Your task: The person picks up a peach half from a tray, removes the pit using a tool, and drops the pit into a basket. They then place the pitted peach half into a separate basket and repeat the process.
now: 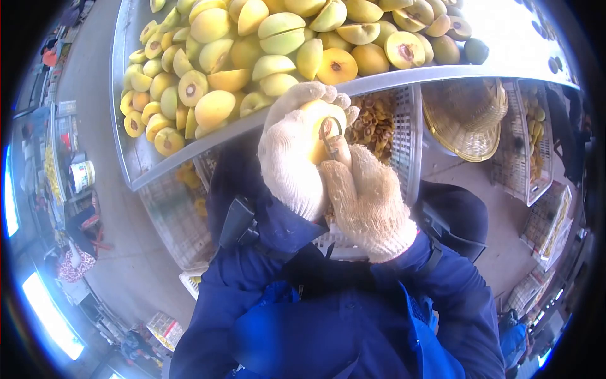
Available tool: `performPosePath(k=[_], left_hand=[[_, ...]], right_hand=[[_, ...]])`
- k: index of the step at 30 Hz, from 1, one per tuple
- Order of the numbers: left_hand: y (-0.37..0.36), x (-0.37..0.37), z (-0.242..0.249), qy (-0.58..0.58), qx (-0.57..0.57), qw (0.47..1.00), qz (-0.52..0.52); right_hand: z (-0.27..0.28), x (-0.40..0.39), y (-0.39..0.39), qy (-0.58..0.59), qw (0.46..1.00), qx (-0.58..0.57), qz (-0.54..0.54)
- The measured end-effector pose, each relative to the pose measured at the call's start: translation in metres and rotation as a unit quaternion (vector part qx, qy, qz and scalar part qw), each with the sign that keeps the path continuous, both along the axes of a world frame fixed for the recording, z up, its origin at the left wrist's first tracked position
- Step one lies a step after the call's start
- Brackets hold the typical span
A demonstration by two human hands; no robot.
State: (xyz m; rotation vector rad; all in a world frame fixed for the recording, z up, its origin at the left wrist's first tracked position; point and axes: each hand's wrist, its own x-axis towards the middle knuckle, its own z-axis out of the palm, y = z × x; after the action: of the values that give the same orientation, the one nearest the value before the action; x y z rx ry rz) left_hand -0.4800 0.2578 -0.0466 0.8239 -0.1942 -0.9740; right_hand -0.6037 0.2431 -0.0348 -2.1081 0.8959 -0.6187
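Observation:
My left hand (284, 155), in a pale knitted glove, cups a yellow peach half (311, 117) with its cut side facing up. A stained glove covers my right hand (366, 196). Its fingers are closed round a pitting knife (330, 150) with a looped metal blade, which rests against the middle of the cut face. Most of the knife's handle is hidden in the glove. Both hands are close together in front of my body, just below the near rim of a metal tray (379, 80). Many peach halves (218, 110) are heaped on that tray, some showing brown centres.
Under the tray, a white plastic crate (410, 136) holds brownish-orange scraps (372, 123). A woven straw hat (470, 117) lies right of it. Further right stand more crates (530, 142) of fruit. A white bucket (82, 175) and other people are at far left.

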Motion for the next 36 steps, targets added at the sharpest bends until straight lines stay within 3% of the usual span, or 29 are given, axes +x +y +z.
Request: performPosePath(k=[4, 8, 11, 13, 16, 18, 20, 23, 25, 27, 29, 36], left_hand=[[0.001, -0.002, -0.002, -0.028, 0.001, 1.000, 0.006], [0.003, 0.001, -0.003, -0.105, 0.011, 0.994, -0.016], [0.005, 0.007, 0.005, -0.131, 0.047, 0.989, -0.059], [0.003, 0.018, 0.006, -0.083, 0.035, 0.990, -0.109], [-0.001, 0.042, 0.002, 0.045, 0.045, 0.975, -0.215], [-0.005, 0.043, 0.009, 0.004, 0.067, 0.972, -0.227], [-0.007, 0.048, 0.012, -0.053, 0.093, 0.961, -0.254], [-0.011, 0.056, 0.018, -0.017, 0.086, 0.947, -0.308], [-0.010, 0.058, 0.023, -0.087, 0.122, 0.941, -0.303], [-0.010, 0.060, 0.021, -0.146, 0.153, 0.933, -0.291], [-0.009, 0.059, 0.014, -0.193, 0.177, 0.927, -0.268], [-0.006, 0.028, 0.006, -0.120, 0.122, 0.980, -0.097]], right_hand=[[0.001, -0.003, -0.003, 0.036, 0.997, -0.065, 0.038], [0.004, -0.002, 0.001, 0.022, 0.995, 0.096, 0.001], [0.003, -0.001, -0.001, -0.067, 0.978, 0.200, -0.006], [0.008, 0.002, 0.000, -0.126, 0.926, 0.353, -0.052], [0.030, -0.016, -0.029, -0.083, 0.765, 0.638, 0.022], [0.021, -0.023, -0.034, -0.113, 0.779, 0.613, 0.067], [0.021, -0.022, -0.033, -0.111, 0.735, 0.666, 0.063], [0.026, -0.023, -0.037, -0.107, 0.700, 0.703, 0.068], [0.014, -0.016, -0.024, -0.102, 0.796, 0.595, 0.048], [0.010, -0.010, -0.017, -0.086, 0.841, 0.534, 0.028], [0.012, -0.007, -0.017, -0.056, 0.847, 0.529, 0.010], [0.012, -0.014, -0.026, -0.112, 0.769, 0.629, 0.030]])
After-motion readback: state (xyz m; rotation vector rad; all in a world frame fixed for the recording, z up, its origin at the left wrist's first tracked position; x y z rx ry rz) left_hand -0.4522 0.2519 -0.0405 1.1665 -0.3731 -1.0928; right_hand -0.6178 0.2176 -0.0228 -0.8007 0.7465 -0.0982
